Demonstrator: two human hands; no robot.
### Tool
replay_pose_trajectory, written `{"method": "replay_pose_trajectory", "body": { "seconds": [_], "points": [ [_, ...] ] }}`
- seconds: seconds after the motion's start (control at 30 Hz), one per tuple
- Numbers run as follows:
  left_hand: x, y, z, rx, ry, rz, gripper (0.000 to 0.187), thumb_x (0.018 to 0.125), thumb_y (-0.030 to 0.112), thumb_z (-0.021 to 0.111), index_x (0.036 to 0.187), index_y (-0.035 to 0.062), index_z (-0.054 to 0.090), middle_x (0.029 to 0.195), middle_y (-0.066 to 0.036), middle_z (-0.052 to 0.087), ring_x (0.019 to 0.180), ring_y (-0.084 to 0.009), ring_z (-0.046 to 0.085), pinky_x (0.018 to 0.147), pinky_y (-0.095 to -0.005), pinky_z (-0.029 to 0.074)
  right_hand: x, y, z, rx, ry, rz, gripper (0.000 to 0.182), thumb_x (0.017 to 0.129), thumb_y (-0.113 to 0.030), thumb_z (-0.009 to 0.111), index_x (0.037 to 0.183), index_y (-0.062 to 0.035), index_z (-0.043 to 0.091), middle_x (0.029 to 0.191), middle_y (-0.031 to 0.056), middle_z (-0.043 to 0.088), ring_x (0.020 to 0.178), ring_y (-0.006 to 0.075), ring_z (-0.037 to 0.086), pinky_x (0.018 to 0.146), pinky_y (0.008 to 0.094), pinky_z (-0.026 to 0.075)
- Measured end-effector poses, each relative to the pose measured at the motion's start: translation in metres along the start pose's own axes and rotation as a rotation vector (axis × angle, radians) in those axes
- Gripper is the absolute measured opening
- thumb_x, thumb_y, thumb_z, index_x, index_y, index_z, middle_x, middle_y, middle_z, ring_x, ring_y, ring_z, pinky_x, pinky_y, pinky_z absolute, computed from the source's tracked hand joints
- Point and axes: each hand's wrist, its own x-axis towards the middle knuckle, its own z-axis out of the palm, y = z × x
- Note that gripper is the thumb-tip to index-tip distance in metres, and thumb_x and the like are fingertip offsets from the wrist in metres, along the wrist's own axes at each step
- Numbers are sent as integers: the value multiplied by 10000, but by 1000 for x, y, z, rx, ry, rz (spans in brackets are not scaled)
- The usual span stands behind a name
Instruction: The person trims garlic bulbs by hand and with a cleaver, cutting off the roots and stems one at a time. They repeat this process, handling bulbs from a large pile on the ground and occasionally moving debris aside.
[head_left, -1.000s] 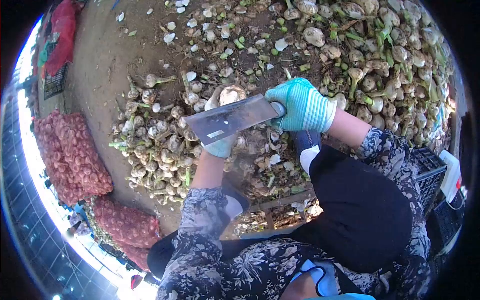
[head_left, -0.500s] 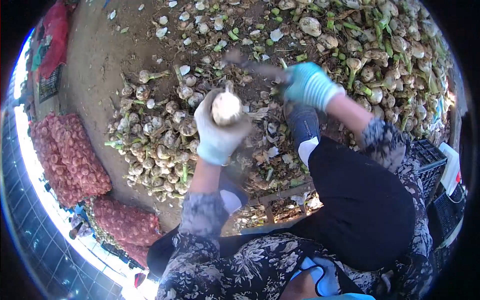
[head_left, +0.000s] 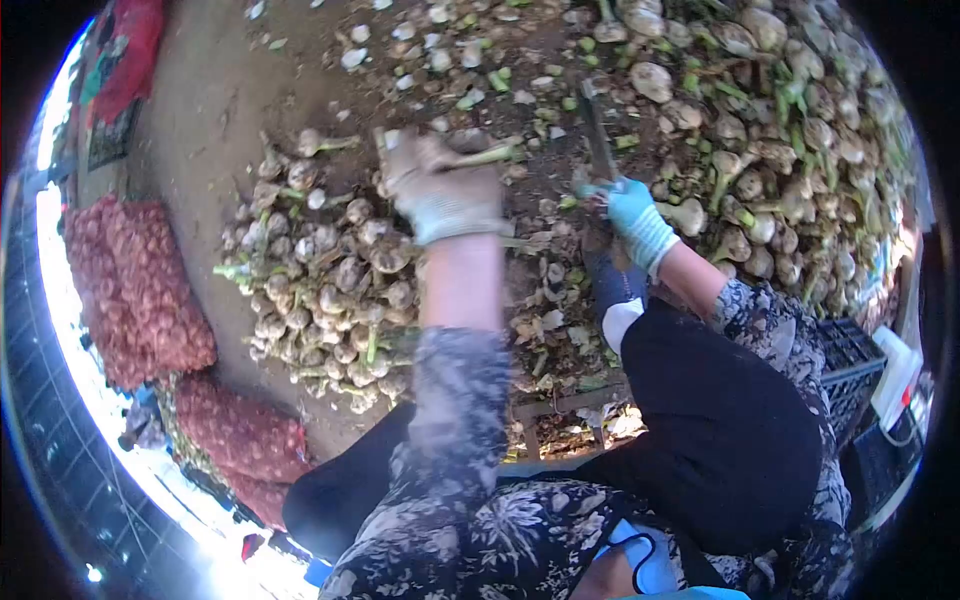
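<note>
My left hand (head_left: 445, 190), in a pale glove with a mint cuff and smeared by motion, is over the upper edge of a pile of garlic bulbs (head_left: 345, 270). Its fingers are round a garlic bulb (head_left: 432, 152), mostly hidden, whose greenish stalk points right. In my right hand (head_left: 630, 215), gloved in mint green, the fingers are wrapped round a knife (head_left: 597, 130), its dark blade pointing away from me. That hand is just above my right shoe (head_left: 610, 270), beside a stalked bulb (head_left: 687, 215) at the edge of the right-hand heap.
A large heap of garlic with stalks (head_left: 790, 150) covers the right side. Cut stalks and peelings (head_left: 540, 330) litter the ground between my feet. Red net sacks of bulbs (head_left: 140, 290) stand at left. Black plastic crates (head_left: 850, 365) are at my right.
My left hand has moved up from in front of me to the pile's far edge. My right hand has shifted slightly right and down, and the knife has swung from pointing left to pointing away.
</note>
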Motion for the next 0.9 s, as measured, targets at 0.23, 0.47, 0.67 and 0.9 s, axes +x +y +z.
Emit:
{"method": "replay_pose_trajectory", "body": {
  "seconds": [0.23, 0.47, 0.67, 0.9],
  "points": [
    [-9, 2, 3, 1294, -143, 802, 635, 606, -22, 695, 1176, 34, 419, 1137, -147, 439, 1046, -253, 448, 915, -387, 436, -32, -17, -10, -93, -83, 116, 260, 758, -185, 687, 875, 14, 568, 717, 0, 585, 621, 70, 493, 531, 220, 399],
    [95, 121, -96, 2970, -893, 1695, 536, 656, 114, 602, 1170, 159, 459, 1257, -127, 390, 1180, -269, 361, 1049, -459, 188, -2, 30, -19, -148, -62, -75, 216, 765, -179, 676, 834, -1, 574, 692, 23, 599, 571, 94, 542, 496, 229, 421],
    [129, 129, -79, 2577, -692, 1386, 210, 728, 116, 557, 934, 81, 539, 935, -92, 546, 1014, -254, 491, 973, -427, 308, -25, -25, -4, -153, -32, 43, 277, 756, -188, 687, 894, 19, 568, 722, 14, 578, 615, 83, 458, 564, 239, 416],
    [52, 45, -42, 1433, -295, 306, 720, 570, -128, 555, 1211, 48, 278, 942, -113, 466, 777, -165, 529, 467, -214, 478, -10, -36, -4, -130, -100, -181, 307, 691, -224, 748, 798, -7, 559, 660, -15, 523, 616, 70, 433, 571, 239, 409]
  ]
}}
